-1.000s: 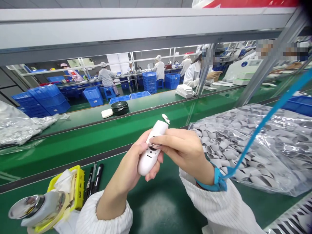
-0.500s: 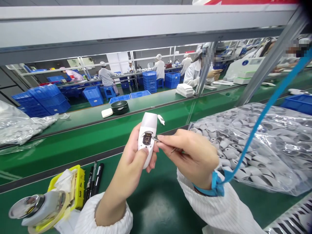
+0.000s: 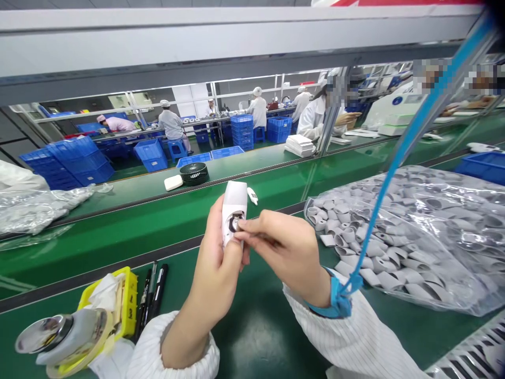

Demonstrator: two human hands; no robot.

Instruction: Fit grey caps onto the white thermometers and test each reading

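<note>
Above the green bench: a white handheld device (image 3: 235, 196) is being held up at mid-view, its pale tapered end pointing away from the wearer and its recessed face turning upward.
Left hand: the left hand (image 3: 213, 266) is grasping the device from the left and beneath, the thumb resting along its lower face.
Right hand: the right hand (image 3: 288, 247) is pinching a small shiny metal piece (image 3: 235, 224) between thumb and forefinger, at the dark recess (image 3: 231, 223) in the device; the fingertips are partly covering the piece, so its full outline is not showing.
Right wrist: a blue band (image 3: 337, 300) is encircling the wrist, and a blue cord (image 3: 381, 200) is running from it toward the upper right.
Green strip: a small white unit with a dark window (image 3: 252, 196) is lying just beyond the device.
Right side: a clear bag (image 3: 469, 263) is holding many grey tubular parts (image 3: 381, 247).
Left side: a yellow basket (image 3: 132, 302) is standing beside dark pens (image 3: 158, 290); a bottle with a metal lid (image 3: 71, 337) is sitting at its near side.
Far ledge: a black round grille (image 3: 194, 173) is resting next to a white block (image 3: 173, 182).
Background: people in pale workwear are sitting near blue crates (image 3: 242, 132).
</note>
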